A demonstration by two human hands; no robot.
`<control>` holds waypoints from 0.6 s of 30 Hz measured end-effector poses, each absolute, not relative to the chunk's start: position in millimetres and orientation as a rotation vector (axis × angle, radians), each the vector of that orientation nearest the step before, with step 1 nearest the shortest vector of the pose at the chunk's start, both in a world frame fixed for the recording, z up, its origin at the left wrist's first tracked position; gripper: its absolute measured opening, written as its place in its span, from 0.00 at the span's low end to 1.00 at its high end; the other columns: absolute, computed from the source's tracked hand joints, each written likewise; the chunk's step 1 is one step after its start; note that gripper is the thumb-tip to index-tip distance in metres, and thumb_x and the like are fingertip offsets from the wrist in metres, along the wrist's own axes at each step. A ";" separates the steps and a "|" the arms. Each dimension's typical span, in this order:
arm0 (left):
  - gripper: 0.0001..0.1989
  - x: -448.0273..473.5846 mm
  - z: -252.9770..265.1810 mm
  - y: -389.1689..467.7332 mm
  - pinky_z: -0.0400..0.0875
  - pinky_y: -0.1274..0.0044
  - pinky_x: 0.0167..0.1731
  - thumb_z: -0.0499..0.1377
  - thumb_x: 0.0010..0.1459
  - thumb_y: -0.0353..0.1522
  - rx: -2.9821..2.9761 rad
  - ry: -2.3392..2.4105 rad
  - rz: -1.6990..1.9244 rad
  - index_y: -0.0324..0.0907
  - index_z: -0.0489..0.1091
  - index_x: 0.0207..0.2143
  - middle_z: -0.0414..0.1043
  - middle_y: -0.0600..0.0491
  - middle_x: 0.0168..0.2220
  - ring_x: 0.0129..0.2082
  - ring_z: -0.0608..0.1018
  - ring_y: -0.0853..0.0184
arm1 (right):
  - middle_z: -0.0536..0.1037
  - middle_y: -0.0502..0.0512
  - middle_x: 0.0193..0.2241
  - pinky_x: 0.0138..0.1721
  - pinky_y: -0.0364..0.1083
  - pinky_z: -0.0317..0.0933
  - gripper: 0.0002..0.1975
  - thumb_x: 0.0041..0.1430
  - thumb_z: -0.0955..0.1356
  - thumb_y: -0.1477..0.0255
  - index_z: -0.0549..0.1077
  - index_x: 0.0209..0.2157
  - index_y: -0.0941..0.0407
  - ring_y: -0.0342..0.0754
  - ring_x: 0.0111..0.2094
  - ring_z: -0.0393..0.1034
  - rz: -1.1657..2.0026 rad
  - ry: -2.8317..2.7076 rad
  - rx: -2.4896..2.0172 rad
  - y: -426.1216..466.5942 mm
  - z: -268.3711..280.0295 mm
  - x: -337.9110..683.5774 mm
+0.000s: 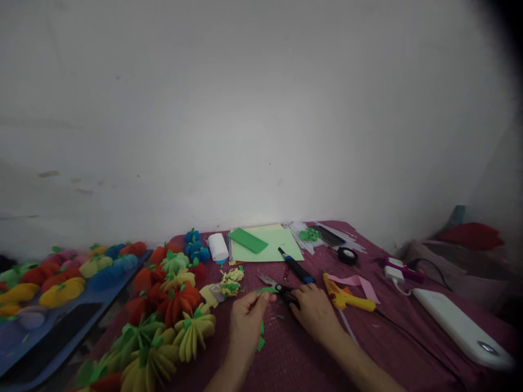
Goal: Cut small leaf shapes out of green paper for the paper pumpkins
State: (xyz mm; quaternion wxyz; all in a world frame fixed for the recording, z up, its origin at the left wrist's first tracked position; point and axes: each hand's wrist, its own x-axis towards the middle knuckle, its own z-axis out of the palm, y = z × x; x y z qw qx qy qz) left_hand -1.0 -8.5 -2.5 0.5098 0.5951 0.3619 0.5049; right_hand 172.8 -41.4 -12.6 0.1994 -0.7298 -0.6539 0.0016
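Note:
My left hand pinches a small green strip between thumb and fingers, just above the maroon tablecloth. Beside it, my right hand is closed around the black handles of a pair of scissors. The blades point away to the left, partly apart, close to the strip. Small green scraps lie on the cloth between my forearms. Left of my left hand, segmented pumpkin-like ornaments in yellow, orange and green crowd together, many with green tops. Yellow and green trimmings are heaped just beyond.
A utility knife lies beyond the scissors, near pale green sheets topped by a green piece. A white roll stands left. Rightward are a yellow glue gun, black tape and a white power bank.

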 end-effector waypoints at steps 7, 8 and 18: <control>0.14 1.1 -1.8 -13.3 0.68 0.76 0.33 0.57 0.53 0.40 1.541 0.844 1.197 0.40 0.78 0.30 0.78 0.50 0.29 0.31 0.76 0.62 | 0.76 0.57 0.38 0.42 0.46 0.66 0.09 0.60 0.64 0.75 0.75 0.39 0.55 0.49 0.40 0.70 0.024 -1.629 -1.303 -67.0 10.8 157.8; 0.14 1.6 -2.8 -13.2 0.67 0.76 0.32 0.57 0.54 0.39 1.546 0.834 1.196 0.39 0.78 0.30 0.77 0.50 0.28 0.30 0.75 0.63 | 0.76 0.57 0.39 0.42 0.47 0.66 0.09 0.59 0.65 0.75 0.74 0.41 0.54 0.49 0.42 0.70 -0.024 -1.630 -1.248 -68.4 11.0 155.2; 0.14 3.1 -1.8 -17.7 0.62 0.79 0.27 0.57 0.54 0.38 1.552 0.833 1.173 0.37 0.76 0.26 0.71 0.53 0.23 0.25 0.69 0.67 | 0.74 0.59 0.40 0.40 0.49 0.66 0.14 0.55 0.67 0.82 0.74 0.42 0.54 0.50 0.42 0.67 -0.239 -1.736 -1.127 -65.8 5.4 147.5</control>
